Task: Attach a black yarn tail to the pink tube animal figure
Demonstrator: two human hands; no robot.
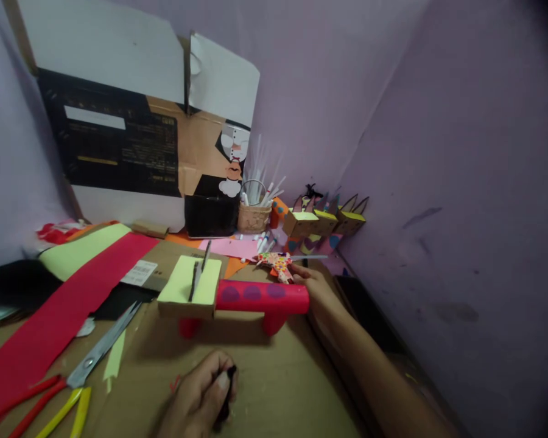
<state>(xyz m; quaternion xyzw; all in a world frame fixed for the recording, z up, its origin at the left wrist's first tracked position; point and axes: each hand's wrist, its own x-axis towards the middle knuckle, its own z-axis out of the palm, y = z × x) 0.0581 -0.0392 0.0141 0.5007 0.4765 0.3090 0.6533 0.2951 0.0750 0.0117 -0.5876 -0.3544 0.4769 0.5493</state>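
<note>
Low in the view, my left hand [201,389] is closed, with a small black, fuzzy-looking strip [227,395] pinched between thumb and fingers. My right hand [313,286] reaches out past the middle, its fingers closed at a glue gun [274,261] with a flowered pattern; a pale glue stick [313,257] juts from its back. Between the hands stands a paper animal: a red tube body [265,296] with purple spots, red legs and a cardboard box head [189,283]. Yellow paper covers the head's top, where two dark ear-like strips stand up.
Red-handled scissors [89,363] and yellow handles [75,417] lie at left beside a long red paper strip [73,310]. A basket of sticks and markers [254,217] stands behind. Several similar box-headed animals [326,223] line the back right wall. A large printed carton [132,146] leans behind.
</note>
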